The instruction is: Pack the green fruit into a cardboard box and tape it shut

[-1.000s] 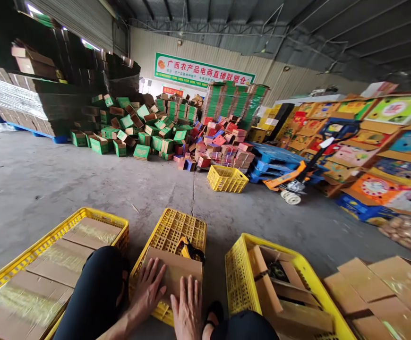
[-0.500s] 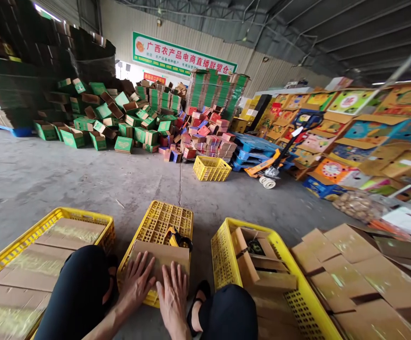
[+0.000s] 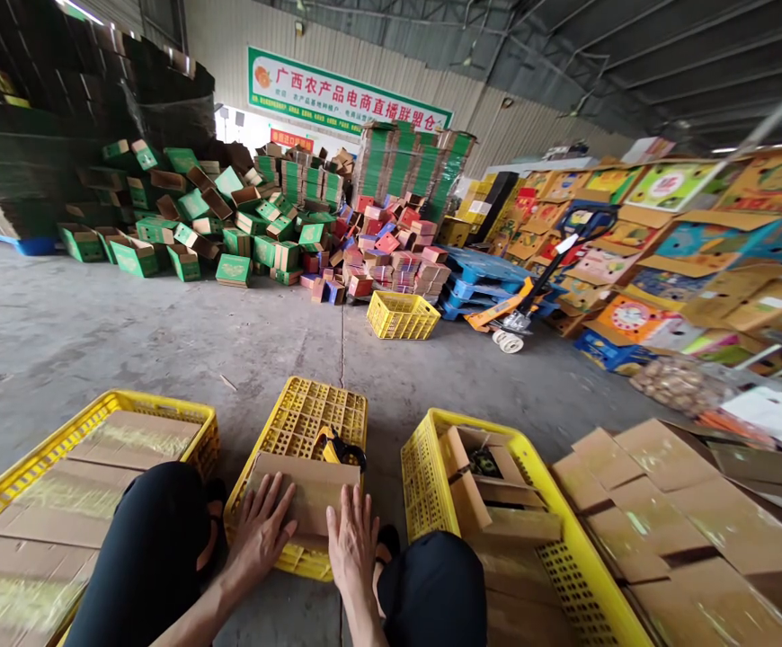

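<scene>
Both hands lie flat with fingers spread on a cardboard box (image 3: 306,499): the left hand (image 3: 261,530) at its near left corner, the right hand (image 3: 352,544) at its near right edge. The box sits on the near end of an upturned yellow crate (image 3: 310,422), with a tape dispenser (image 3: 337,447) touching its far edge. Uneven pressure could tip the box off the crate's near edge or knock the dispenser onto the concrete floor (image 3: 162,341).
</scene>
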A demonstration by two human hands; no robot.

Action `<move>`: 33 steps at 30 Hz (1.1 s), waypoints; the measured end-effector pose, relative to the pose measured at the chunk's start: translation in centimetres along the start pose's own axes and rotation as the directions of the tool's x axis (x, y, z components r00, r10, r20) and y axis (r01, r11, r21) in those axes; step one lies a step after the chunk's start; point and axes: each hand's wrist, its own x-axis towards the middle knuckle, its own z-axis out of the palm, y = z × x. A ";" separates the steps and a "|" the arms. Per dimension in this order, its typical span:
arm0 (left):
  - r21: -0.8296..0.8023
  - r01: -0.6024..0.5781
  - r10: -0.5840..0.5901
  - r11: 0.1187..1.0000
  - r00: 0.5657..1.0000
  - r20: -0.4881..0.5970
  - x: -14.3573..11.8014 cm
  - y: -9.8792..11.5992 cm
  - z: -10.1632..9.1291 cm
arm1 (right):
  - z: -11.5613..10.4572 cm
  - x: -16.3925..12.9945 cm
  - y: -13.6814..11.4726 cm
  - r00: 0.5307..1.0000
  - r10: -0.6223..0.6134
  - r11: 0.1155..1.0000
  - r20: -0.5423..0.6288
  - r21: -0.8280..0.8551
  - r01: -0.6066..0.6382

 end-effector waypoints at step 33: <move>0.006 -0.045 0.044 0.999 0.994 0.103 -0.2 -0.1 -1.6 | 2.1 -3.3 -1.8 0.955 -0.268 0.963 -0.126 0.000 0.270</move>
